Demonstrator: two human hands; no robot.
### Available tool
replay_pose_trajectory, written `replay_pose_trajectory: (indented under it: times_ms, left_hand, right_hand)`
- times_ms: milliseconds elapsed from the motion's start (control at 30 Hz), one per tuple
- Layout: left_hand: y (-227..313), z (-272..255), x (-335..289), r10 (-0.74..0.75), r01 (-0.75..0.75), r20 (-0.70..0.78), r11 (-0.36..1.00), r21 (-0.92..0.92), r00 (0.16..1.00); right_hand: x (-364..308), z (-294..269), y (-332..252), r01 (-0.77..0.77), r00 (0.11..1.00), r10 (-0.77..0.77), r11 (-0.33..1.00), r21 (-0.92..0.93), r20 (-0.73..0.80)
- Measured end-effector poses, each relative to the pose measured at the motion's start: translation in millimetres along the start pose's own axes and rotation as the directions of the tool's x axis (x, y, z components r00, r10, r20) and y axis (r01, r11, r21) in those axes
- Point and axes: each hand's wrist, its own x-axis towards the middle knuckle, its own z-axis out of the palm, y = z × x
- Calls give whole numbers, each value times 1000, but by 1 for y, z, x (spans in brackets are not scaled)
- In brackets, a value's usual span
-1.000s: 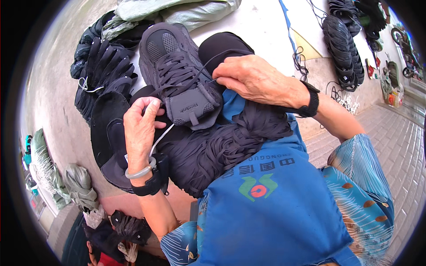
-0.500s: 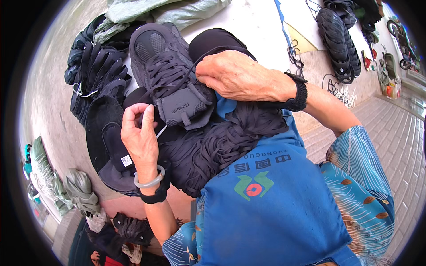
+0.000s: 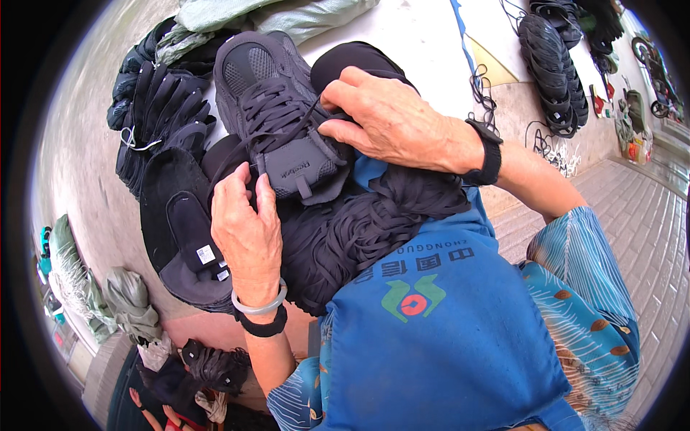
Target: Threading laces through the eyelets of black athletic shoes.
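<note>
A dark grey lace-up running shoe (image 3: 277,108) rests among other shoes, its heel and tongue end toward me. My left hand (image 3: 248,233) is at its near left side, fingers curled and thumb close to them; whatever is between them is hidden. My right hand (image 3: 395,122) is over the shoe's right side, thumb and fingers apart. A dark shoelace (image 3: 298,126) runs across the tongue to the right fingertips. Below the shoe, a thick bundle of dark laces (image 3: 359,233) lies on my blue apron (image 3: 445,345).
A black shoe (image 3: 190,237) with its insole showing lies left of my left hand. More dark shoes (image 3: 154,108) are stacked behind it, and another bundle of shoes (image 3: 550,75) lies far right. Pale green sacking (image 3: 287,25) is at the back. Another person's hands (image 3: 136,399) show lower left.
My left hand has shifted right and down beside the shoe. My right hand's thumb and fingers have spread apart, where they were pinched together at the lace.
</note>
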Motion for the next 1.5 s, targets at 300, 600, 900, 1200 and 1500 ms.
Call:
replay_pose_trajectory:
  times_ms: [300, 600, 900, 1200, 1500]
  left_hand:
    - [-13, 13, 5, -12, 12, 12, 999, -34, 1000]
    - [-13, 19, 11, -13, 7, -32, 985, -171, 999]
    - [4, 7, 9, 227, -227, 17, 974, 25, 974]
    - [3, 9, 22, 406, -395, -23, 899, 190, 914]
    - [-3, 8, 25, 393, -394, 45, 900, 184, 918]
  right_hand:
    - [-12, 6, -37, 55, 969, 48, 916, -398, 242]
    - [-17, 25, 3, 54, 998, -57, 996, -64, -35]
    - [-8, 11, -21, 171, 984, -155, 960, -223, 89]
    - [-3, 18, -29, 187, 982, -177, 889, -418, 64]
    - [9, 14, -28, 245, 970, -242, 951, -191, 35]
